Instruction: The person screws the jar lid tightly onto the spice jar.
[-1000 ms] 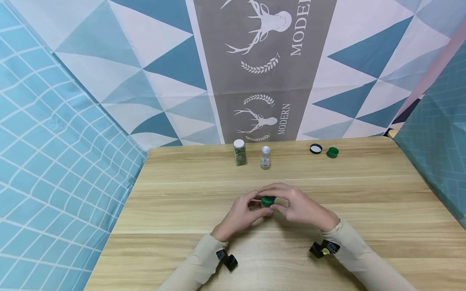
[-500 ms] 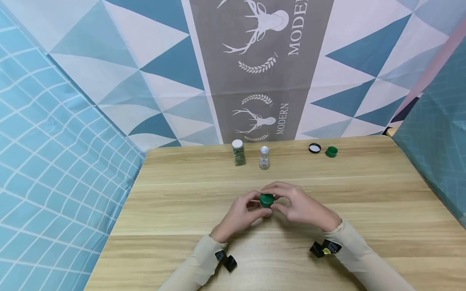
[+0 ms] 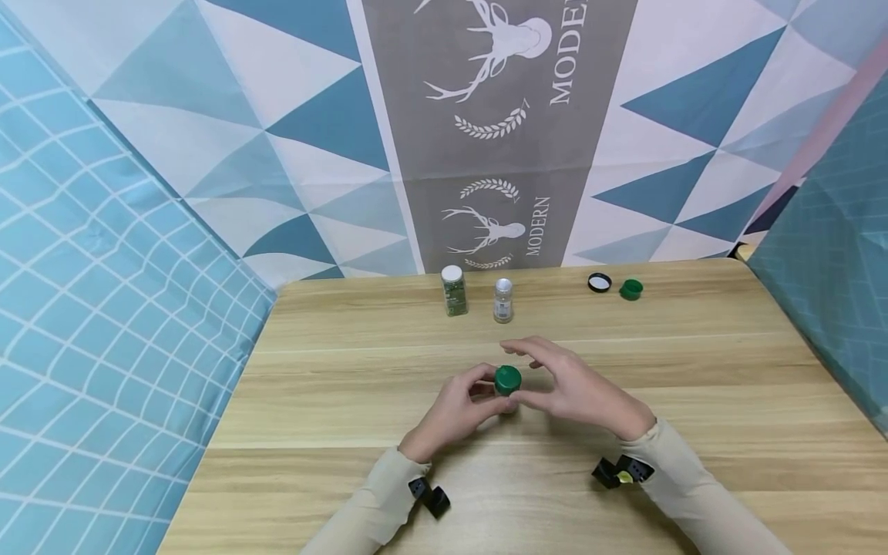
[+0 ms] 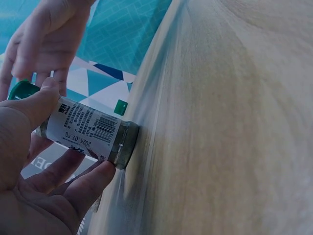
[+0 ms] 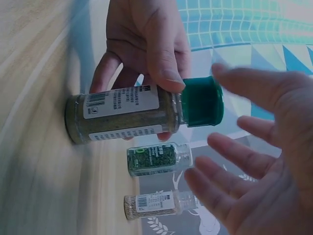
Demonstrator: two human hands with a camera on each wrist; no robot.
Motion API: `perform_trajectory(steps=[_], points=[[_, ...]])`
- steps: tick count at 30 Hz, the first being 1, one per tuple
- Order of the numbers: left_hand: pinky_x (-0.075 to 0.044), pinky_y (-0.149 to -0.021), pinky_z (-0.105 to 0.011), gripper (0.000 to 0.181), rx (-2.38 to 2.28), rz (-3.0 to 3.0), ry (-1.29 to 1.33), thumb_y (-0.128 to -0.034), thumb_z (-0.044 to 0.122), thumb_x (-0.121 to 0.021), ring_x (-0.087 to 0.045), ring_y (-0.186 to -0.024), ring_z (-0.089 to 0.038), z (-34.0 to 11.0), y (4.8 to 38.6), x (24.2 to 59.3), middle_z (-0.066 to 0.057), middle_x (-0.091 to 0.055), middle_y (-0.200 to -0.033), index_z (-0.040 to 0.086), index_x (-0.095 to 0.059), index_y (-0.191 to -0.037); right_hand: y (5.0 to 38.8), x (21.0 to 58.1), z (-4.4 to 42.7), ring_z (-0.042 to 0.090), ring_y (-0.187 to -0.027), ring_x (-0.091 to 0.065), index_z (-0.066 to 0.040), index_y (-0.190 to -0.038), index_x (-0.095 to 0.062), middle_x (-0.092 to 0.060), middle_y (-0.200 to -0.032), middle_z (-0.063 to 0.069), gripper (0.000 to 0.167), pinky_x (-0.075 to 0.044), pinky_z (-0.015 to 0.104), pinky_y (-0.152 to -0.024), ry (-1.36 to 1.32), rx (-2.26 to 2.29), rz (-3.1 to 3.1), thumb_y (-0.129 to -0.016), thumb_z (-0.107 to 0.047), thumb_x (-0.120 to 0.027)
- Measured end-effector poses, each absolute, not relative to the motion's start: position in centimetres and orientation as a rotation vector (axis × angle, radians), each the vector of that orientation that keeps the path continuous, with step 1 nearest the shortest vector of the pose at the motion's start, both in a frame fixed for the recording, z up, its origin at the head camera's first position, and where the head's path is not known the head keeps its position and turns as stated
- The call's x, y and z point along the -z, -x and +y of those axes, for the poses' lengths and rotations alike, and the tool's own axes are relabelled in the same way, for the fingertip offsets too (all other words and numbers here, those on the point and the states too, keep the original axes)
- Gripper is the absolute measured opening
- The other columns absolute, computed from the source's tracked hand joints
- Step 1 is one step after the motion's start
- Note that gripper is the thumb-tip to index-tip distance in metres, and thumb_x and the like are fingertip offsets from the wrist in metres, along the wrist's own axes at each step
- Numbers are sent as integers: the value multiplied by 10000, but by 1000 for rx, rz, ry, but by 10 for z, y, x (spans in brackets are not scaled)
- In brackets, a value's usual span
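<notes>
A clear spice jar (image 5: 122, 117) with brownish contents and a white label seems to stand upright on the table, topped by a green cap (image 3: 507, 379). My left hand (image 3: 458, 405) grips the jar's body, thumb on one side and fingers on the other. Around the cap's right side, my right hand (image 3: 586, 391) is spread with its fingers lifted off. Its thumb is close to the cap; whether it touches is hard to tell.
Towards the back of the wooden table (image 3: 333, 401) stand a jar of green herbs (image 3: 455, 297) and a smaller jar (image 3: 502, 304). A black lid (image 3: 600, 283) and a loose green cap (image 3: 630, 290) lie at the back right. Patterned cloth hangs behind.
My right hand's fingers have let go of the green cap and spread away from it, up and to the right. The left hand keeps its grip on the jar.
</notes>
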State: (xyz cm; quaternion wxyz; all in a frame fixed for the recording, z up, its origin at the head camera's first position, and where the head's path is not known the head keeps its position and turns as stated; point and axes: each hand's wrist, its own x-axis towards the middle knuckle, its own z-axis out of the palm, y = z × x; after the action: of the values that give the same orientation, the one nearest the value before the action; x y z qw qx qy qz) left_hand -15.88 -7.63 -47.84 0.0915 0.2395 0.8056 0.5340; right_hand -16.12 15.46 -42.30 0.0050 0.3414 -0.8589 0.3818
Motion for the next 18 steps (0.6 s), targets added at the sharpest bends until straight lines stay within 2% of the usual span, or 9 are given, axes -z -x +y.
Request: perform_trajectory(steps=[4,8,12,18], points=[[-547,-1031,-272,290,-1590,2394,-718,-948,343,-765,-685,-1151,-109,-76,159,478,65,-722,-1198,211,-680,-1192,159,420,156,266,-1397,-524,-187,-1552,-442,-487,-1568,48,716,-517,482,-1092,-1106,-1153,-2658,-935,-306,-784],[-552,-1022,-268,284,-1596,2392,-716,-937,334,-779,-688,-1144,-107,-77,160,479,73,-726,-1183,216,-686,-1178,158,419,155,300,-1480,-430,-210,-1566,-427,-427,-1621,54,671,-415,538,-1173,-1182,-1149,-2617,-967,-162,-724],[-560,-1015,-276,300,-1595,2392,-719,-935,332,-779,-694,-1152,-135,-77,159,479,51,-725,-1198,211,-685,-1193,156,421,152,287,-1499,-405,-238,-1543,-471,-411,-1634,36,670,-390,520,-1186,-1237,-1177,-2618,-949,-14,-684],[-557,-1020,-279,384,-1598,2388,-692,-934,349,-779,-690,-1156,-130,-77,158,480,51,-716,-1233,225,-667,-1279,155,423,148,273,-1476,-438,-189,-1502,-534,-457,-1604,41,656,-408,477,-1178,-1281,-1199,-2632,-923,102,-636]])
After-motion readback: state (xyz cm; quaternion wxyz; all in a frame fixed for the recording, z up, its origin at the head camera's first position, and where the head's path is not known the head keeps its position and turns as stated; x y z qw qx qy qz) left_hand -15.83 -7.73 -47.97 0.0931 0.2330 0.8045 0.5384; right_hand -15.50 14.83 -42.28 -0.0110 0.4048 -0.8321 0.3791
